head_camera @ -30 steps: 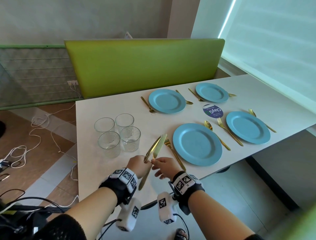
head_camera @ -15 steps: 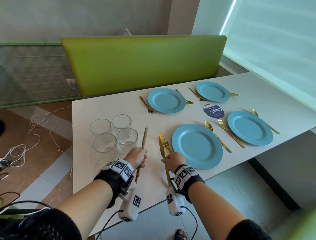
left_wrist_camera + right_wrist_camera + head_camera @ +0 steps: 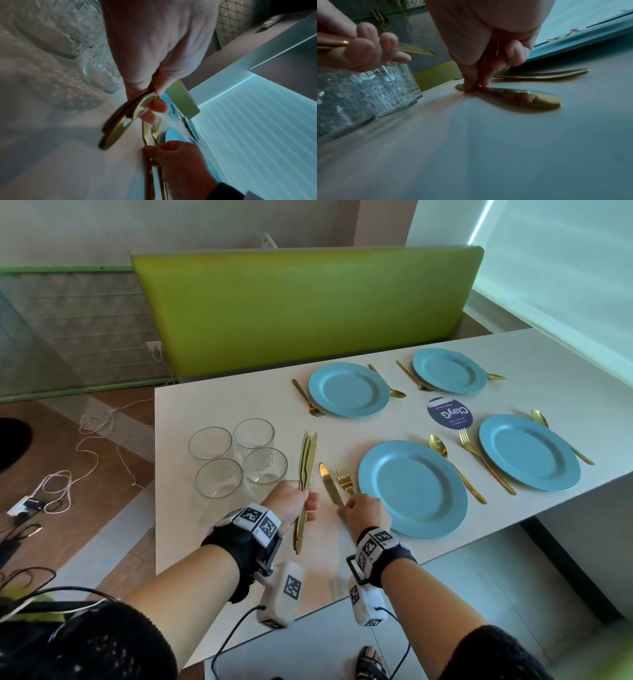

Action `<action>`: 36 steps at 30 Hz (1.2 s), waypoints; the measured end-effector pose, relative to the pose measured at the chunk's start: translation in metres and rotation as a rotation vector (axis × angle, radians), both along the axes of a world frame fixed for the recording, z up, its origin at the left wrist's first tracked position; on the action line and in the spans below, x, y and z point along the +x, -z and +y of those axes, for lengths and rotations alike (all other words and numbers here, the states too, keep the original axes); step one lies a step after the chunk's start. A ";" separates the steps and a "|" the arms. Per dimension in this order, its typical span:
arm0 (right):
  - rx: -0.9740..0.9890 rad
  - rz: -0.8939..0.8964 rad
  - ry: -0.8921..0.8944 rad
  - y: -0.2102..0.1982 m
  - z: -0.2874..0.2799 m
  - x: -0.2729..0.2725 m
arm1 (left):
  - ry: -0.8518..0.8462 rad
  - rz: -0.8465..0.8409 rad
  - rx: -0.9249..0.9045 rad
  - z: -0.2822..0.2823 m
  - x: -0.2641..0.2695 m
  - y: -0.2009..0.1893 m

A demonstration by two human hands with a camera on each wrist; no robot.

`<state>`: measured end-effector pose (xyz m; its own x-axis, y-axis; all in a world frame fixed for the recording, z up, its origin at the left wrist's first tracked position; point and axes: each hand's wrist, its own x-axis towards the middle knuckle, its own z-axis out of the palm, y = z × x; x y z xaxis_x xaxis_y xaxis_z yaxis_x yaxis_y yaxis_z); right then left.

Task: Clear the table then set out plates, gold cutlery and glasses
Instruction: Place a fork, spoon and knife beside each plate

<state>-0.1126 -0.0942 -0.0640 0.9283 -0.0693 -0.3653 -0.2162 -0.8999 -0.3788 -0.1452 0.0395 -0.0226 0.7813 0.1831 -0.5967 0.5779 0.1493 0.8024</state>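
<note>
Several blue plates lie on the white table [image 3: 222, 405], each with a gold fork and spoon beside it. A gold knife [image 3: 328, 482] lies flat just left of the fork [image 3: 343, 477] by the near plate [image 3: 412, 487]. My right hand [image 3: 346, 508] pinches this knife [image 3: 522, 97] low against the tabletop, thumb and finger on its middle [image 3: 471, 86]. My left hand [image 3: 308, 503] grips a bundle of gold knives [image 3: 308, 457] above the table, blades pointing away, between the laid knife and the glasses [image 3: 236, 460]. The left wrist view shows the bundle [image 3: 116, 128] in my curled fingers [image 3: 157, 106].
Several clear patterned glasses [image 3: 376, 88] stand grouped at the table's left, close to my left hand. A round purple sticker [image 3: 449, 412] lies between the plates. A green bench back [image 3: 308, 309] runs behind the table. Cables [image 3: 68, 474] lie on the floor at left.
My right hand took one knife from the bundle, carried it right and laid it down left of the near plate's fork. My left hand drew apart to the left with the remaining knives.
</note>
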 end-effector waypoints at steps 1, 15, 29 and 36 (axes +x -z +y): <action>0.009 -0.005 0.001 -0.001 -0.001 0.000 | 0.001 -0.001 -0.005 0.000 0.001 0.000; 0.030 -0.034 -0.009 0.004 -0.013 -0.010 | 0.044 0.006 -0.005 0.001 0.004 -0.001; 0.017 -0.050 0.038 0.006 -0.010 -0.004 | 0.024 -0.019 -0.013 0.005 0.003 -0.001; 0.010 -0.047 0.040 0.007 -0.013 -0.004 | 0.038 -0.012 -0.008 0.003 0.003 0.001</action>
